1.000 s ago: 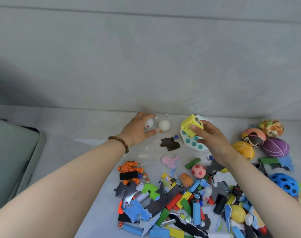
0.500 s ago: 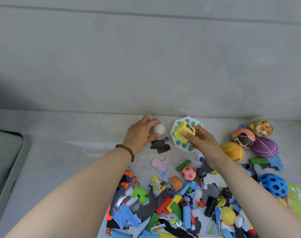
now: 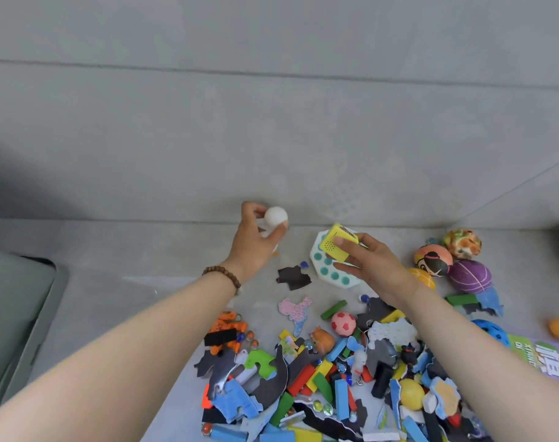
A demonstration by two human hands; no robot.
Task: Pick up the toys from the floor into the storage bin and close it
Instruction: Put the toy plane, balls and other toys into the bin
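The left hand [image 3: 255, 244] pinches a white ball [image 3: 275, 216] between thumb and fingertips, close to the wall's foot; the right hand [image 3: 372, 269] grips a yellow cube [image 3: 335, 242] just above a white teal-dotted disc [image 3: 327, 272]. Beneath both forearms the toy pile [image 3: 319, 378] spreads to the lower edge; bare floor [image 3: 128, 298] lies open leftward to the grey-green storage bin [image 3: 13, 314], only its corner in view.

floor [image 3: 112, 298]: pale grey | wall [image 3: 271, 122]: grey, horizontal seams | bead bracelet [image 3: 222, 277]: brown, on wrist
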